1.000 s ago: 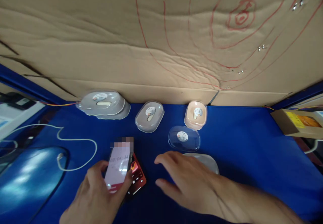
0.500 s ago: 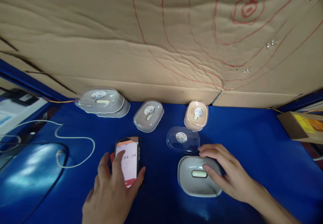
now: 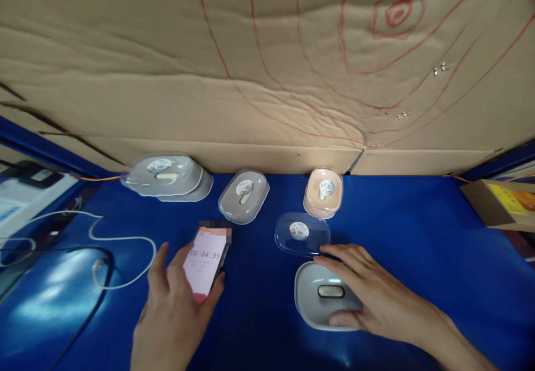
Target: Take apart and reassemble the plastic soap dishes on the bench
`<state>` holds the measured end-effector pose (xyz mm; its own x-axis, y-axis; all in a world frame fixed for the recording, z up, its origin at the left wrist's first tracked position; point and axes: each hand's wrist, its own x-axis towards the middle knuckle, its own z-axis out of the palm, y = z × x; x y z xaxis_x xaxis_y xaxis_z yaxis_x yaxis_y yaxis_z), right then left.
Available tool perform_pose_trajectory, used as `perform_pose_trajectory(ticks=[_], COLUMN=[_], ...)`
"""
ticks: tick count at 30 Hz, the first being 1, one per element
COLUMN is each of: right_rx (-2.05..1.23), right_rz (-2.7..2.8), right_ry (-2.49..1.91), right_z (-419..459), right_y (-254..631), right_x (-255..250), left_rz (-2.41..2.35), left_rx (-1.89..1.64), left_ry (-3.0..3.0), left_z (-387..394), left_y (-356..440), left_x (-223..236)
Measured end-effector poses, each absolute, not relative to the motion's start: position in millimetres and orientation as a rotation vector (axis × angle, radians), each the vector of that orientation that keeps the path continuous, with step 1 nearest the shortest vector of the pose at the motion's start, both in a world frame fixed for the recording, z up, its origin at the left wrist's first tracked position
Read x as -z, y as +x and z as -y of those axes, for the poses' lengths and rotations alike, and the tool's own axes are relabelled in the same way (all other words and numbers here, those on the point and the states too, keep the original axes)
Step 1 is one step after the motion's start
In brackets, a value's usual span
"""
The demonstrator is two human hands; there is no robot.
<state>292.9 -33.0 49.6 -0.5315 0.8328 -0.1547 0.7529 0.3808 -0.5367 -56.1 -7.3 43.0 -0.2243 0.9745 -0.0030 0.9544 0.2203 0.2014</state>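
Observation:
My left hand (image 3: 173, 304) has its thumb and fingers around the edges of a phone (image 3: 204, 262), whose timer screen reads 00:04:35. The phone is tilted on the blue table. Stretched over a grey soap box (image 3: 311, 304), my right hand (image 3: 359, 284) has its fingers spread. Its thumb lies at the front part of the box, and the fingertips reach the near edge of a clear lid (image 3: 307, 243) with a round label. A cream oblong piece (image 3: 331, 291) sits in the middle of the grey box. Whether the right hand presses on the box I cannot tell.
Along the back stand a peach soap box (image 3: 324, 193), a lidded grey one (image 3: 243, 197) and a grey stack (image 3: 163, 176). A white cable (image 3: 125, 237) curls at the left. Cardboard (image 3: 267, 109) walls the back; a carton (image 3: 497, 204) stands far right.
The phone has turned clockwise with my left hand around it, and its timer went from 04:34 to 04:35. My right thumb has moved towards the grey box's front edge. The view shifted slightly.

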Motion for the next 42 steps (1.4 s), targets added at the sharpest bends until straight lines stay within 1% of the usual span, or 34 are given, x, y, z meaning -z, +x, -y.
perform_pose_trajectory(ticks=[3, 6, 10, 13, 15, 17, 18, 19, 20, 21, 24, 29, 34, 36, 39, 42], right_rx=[-1.063, -1.172, -1.122, -1.050, -1.000, -0.925, -0.882, -0.840, -0.803, -0.774, -0.689, -0.417, -0.280, -0.273, -0.359, -0.459], right_rz=[2.532, 2.541, 2.560, 2.577, 2.592, 2.616, 2.630, 2.648, 2.667, 2.679, 2.629, 2.485, 2.407, 2.377, 2.361, 2.401], right_ry=[-1.478, -1.525, -1.498, -1.413, -1.349, -1.297, -1.279, -1.251, -1.209, -1.167, -1.121, -1.304, -1.435, -1.485, -1.535, -1.543], right_z=[36.0, 38.9, 40.1, 40.2, 41.1, 42.4, 42.7, 42.5, 41.6, 39.9, 29.9, 8.6, -0.3, -0.7, -0.3, 0.8], right_y=[289.6, 284.4, 281.6, 277.9, 271.7, 263.6, 260.1, 257.7, 256.8, 257.6, 268.4, 280.9, 279.1, 282.9, 293.0, 304.0], right_x=[-55.8, -59.1, -57.0, -56.0, -56.6, -57.4, -57.5, -57.3, -56.7, -55.7, -51.0, -39.0, -26.0, -22.0, -17.2, -14.6], left_rz=[-2.368, -2.360, -2.342, -2.341, -2.350, -2.213, -2.015, -1.729, -1.437, -1.245, -0.924, -0.884, -0.874, -0.886, -0.919, -0.900], left_rx=[-0.266, -0.313, -0.350, -0.388, -0.482, -0.676, -0.827, -0.853, -0.822, -0.780, -0.650, -0.523, -0.469, -0.513, -0.582, -0.519], left_ry=[1.962, 2.022, 2.021, 2.027, 2.067, 2.186, 2.281, 2.370, 2.442, 2.507, 2.740, 2.853, 2.859, 2.785, 2.648, 2.523], left_z=[10.3, 14.8, 16.3, 16.5, 22.0, 33.9, 41.4, 48.9, 55.6, 60.7, 62.8, 45.2, 37.4, 36.8, 36.7, 34.9], left_y=[-52.5, -57.9, -67.9, -68.7, -64.5, -56.0, -50.2, -43.8, -37.1, -30.6, -17.1, -15.1, -10.5, -7.5, -5.8, -7.1], left_x=[-42.2, -32.4, -21.7, -25.8, -30.9, -32.4, -30.7, -27.3, -22.4, -16.7, -0.4, 5.2, 0.7, 3.0, 8.4, 9.6])
